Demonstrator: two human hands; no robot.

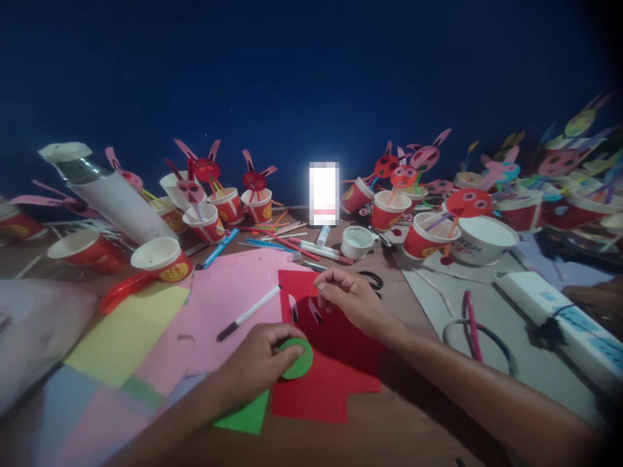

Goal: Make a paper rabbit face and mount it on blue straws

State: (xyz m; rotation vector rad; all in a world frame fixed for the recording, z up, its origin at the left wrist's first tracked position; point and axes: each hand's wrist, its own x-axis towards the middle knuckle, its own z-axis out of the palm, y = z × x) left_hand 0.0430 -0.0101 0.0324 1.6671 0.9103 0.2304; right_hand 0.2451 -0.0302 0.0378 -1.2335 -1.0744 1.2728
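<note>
My left hand [260, 360] is closed on a green paper disc [298, 359], held just above a red paper sheet [335, 370]. My right hand [348, 295] hovers over the same red sheet with fingers curled in a pinch; what it pinches, if anything, is too small to make out. Two small pink and white paper pieces [304, 310] lie on the red sheet beside that hand. A white marker with a black cap [248, 314] rests on a pink sheet [228, 305] to the left.
Red paper cups with paper rabbit faces [204, 194] crowd the back of the table. Scissors [372, 280], pens [272, 243], a white cup [357, 241], a white bowl [481, 240], a power strip [559, 318], a glowing phone [324, 193] and a white tube [104, 191] stand around.
</note>
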